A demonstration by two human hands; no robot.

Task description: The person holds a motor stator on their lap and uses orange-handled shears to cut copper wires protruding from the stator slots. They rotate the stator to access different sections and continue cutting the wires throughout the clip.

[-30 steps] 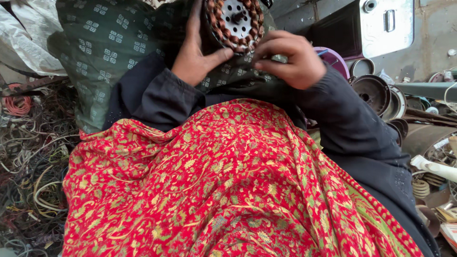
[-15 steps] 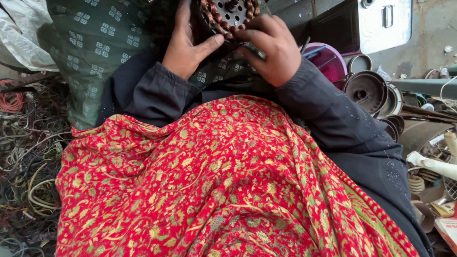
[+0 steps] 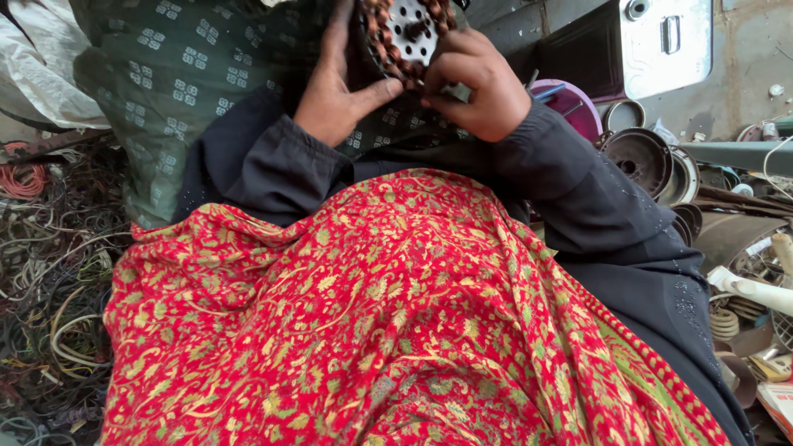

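A round motor stator [image 3: 406,35] with copper-brown wire windings around a white perforated centre sits at the top edge of the head view, partly cut off. My left hand [image 3: 340,92] grips its left side, thumb pressed under the windings. My right hand [image 3: 477,84] holds its lower right edge with curled fingers. Both arms wear dark sleeves. A red and yellow patterned cloth [image 3: 396,322] covers my lap below the hands.
A green patterned cloth [image 3: 186,78] lies behind the hands. Tangled wires [image 3: 49,281] pile up at the left. Round metal motor covers [image 3: 640,157], a purple bowl [image 3: 570,103], a metal box [image 3: 665,41] and scrap parts crowd the right.
Both hands and the stator have shifted up toward the top edge of the view, and the right hand has closed tighter on the stator's lower edge.
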